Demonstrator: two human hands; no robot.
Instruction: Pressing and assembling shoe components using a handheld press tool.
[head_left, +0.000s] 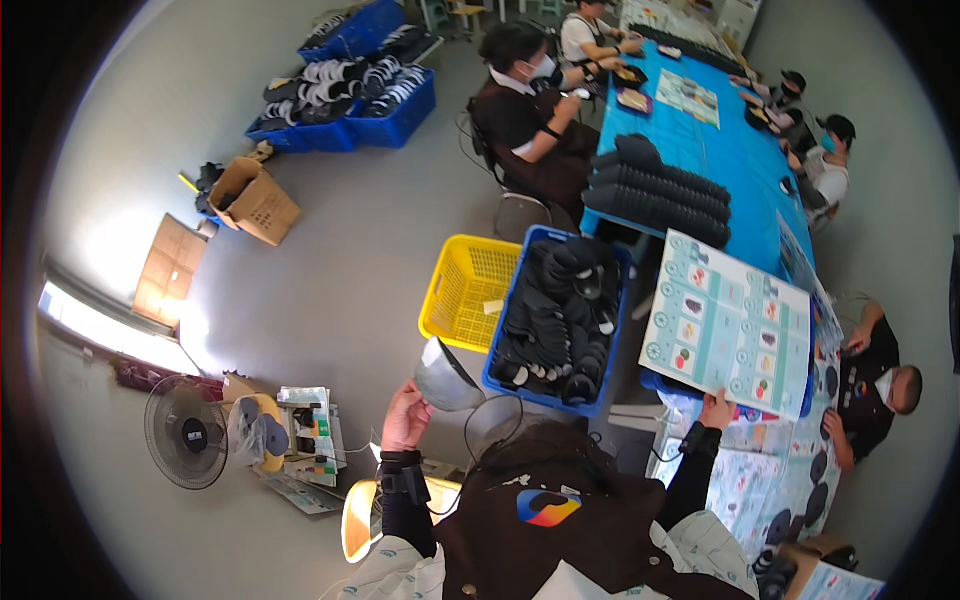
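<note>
My left hand (405, 415) pinches the edge of a grey, bowl-shaped piece (446, 380), pale on one side, out in front of my body. Over on the right, my right hand (717, 411) grips the lower edge of a large printed card sheet (725, 325) with round designs and small pictures. The sheet is tilted and covers much of a blue bin (655, 383) beneath it. Between my hands and farther away, a blue crate (622, 330) holds many black curved pieces (560, 320). Next to it is a yellow basket (440, 300) with a small pale slip inside.
A long table with a blue cover (745, 190) bears stacked black pieces (660, 195); several people work around it. Another person (870, 390) sits at the right. A standing fan (187, 432), a cardboard box (257, 200) and blue bins of black-and-white pieces (395, 125) are at the left.
</note>
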